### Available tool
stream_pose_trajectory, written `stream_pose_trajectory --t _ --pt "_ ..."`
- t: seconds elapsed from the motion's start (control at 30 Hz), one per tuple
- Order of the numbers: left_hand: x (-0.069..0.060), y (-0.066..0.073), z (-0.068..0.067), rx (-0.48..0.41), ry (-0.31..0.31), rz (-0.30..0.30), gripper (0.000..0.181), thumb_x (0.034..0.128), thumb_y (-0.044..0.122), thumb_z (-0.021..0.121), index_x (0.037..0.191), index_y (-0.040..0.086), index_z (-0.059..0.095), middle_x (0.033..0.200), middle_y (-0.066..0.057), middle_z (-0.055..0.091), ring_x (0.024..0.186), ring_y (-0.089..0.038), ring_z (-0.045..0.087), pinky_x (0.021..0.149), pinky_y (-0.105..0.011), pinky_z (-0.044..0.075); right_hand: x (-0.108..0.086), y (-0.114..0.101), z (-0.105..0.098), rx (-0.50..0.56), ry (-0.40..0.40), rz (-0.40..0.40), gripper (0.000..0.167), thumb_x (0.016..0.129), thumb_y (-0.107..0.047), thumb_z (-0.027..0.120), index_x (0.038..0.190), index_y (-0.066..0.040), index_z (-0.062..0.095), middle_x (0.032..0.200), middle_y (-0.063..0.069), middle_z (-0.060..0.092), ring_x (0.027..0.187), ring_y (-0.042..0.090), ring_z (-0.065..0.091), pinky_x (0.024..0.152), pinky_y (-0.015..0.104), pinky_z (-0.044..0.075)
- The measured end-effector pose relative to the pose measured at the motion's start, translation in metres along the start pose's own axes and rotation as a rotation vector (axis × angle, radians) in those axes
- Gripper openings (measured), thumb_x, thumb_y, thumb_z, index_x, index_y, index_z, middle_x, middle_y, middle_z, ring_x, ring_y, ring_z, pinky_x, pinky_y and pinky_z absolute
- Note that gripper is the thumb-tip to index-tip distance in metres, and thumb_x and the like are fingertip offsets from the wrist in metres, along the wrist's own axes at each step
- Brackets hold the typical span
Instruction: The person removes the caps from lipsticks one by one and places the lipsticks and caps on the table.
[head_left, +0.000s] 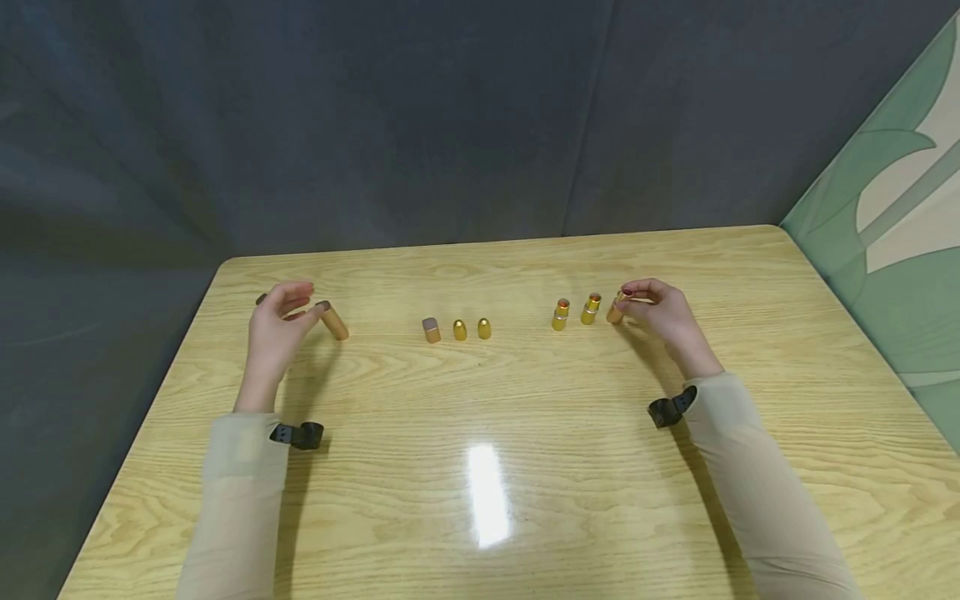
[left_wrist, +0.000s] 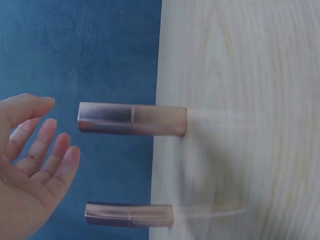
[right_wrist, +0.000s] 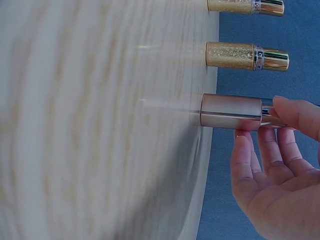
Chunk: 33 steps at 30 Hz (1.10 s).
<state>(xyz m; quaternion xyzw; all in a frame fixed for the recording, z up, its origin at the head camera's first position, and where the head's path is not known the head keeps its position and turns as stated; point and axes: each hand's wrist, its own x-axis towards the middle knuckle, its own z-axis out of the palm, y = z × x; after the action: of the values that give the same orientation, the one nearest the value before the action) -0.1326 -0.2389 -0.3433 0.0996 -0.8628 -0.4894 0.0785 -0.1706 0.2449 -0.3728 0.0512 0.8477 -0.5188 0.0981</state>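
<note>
In the head view, a dark blue cloth (head_left: 420, 125) fills the upper frame behind a pale wood-grain table (head_left: 390, 500), and a green-and-cream leaf-patterned panel (head_left: 918, 308) runs down the right edge. At centre stand a short, square-sided copper-coloured cap (head_left: 432, 332) and two small round-topped gold caps (head_left: 460, 332). Right of centre, two slim gold metal tubes (head_left: 561, 315) stand uncapped, with reddish tops showing. Just beside them, the right hand (head_left: 663, 318) pinches the top of a rose-gold metal tube (head_left: 614, 313). At left, the left hand (head_left: 279, 325) hangs between a capped copper-coloured tube (head_left: 335, 323) and a similar dark-topped tube (head_left: 260, 298), which it mostly hides.

In the left wrist view, both copper-coloured tubes lie sideways across the frame, one at centre, one below. The left hand's fingers are apart and loosely bent at the left edge, with a gap between them and the tubes.

In the right wrist view, the gold tubes sit at the upper right. Below them, the right thumb and fingers close on the rose-gold tube's narrow end; its wider body points left, towards the table.
</note>
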Motion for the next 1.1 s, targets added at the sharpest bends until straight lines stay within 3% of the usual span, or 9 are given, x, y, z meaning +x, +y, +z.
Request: stream_pose_trajectory --t 0.27,0.63,1.0,1.1 --pt "0.000 -0.011 -0.002 0.017 -0.021 -0.009 0.045 0.0932 0.017 0.062 0.132 0.000 0.049 0.134 -0.016 0.051 0.123 -0.029 0.051 0.106 -0.040 0.043 -0.001 0.002 0.000 0.017 0.002 0.004 0.043 0.095 -0.027 0.059 0.128 -0.002 0.048 0.101 -0.016 0.053 0.090 -0.004 0.051 0.089 0.025 0.043" --pt "0.004 -0.023 0.001 -0.002 -0.088 -0.019 0.049 0.0936 0.011 0.059 0.137 -0.003 0.043 0.139 -0.022 0.044 0.127 -0.038 0.047 0.107 -0.046 0.041 -0.002 0.003 0.001 -0.001 0.002 0.003 0.044 0.095 -0.026 0.058 0.130 -0.002 0.047 0.106 -0.011 0.053 0.094 -0.001 0.049 0.089 0.025 0.043" --pt "0.007 -0.029 0.002 0.040 -0.172 -0.041 0.053 0.0940 0.014 0.060 0.141 -0.001 0.039 0.142 -0.021 0.042 0.129 -0.038 0.046 0.091 -0.019 0.044 -0.001 0.002 0.000 0.009 -0.001 0.008 0.044 0.095 -0.027 0.058 0.130 -0.002 0.047 0.105 -0.011 0.053 0.094 0.000 0.050 0.090 0.026 0.043" --pt "0.008 -0.031 0.004 0.040 -0.183 -0.037 0.053 0.0945 0.015 0.059 0.140 -0.001 0.039 0.141 -0.021 0.044 0.128 -0.037 0.047 0.090 -0.018 0.044 -0.001 0.002 0.000 0.021 -0.002 0.008 0.043 0.095 -0.027 0.059 0.128 -0.003 0.048 0.102 -0.014 0.053 0.093 0.000 0.051 0.092 0.028 0.042"
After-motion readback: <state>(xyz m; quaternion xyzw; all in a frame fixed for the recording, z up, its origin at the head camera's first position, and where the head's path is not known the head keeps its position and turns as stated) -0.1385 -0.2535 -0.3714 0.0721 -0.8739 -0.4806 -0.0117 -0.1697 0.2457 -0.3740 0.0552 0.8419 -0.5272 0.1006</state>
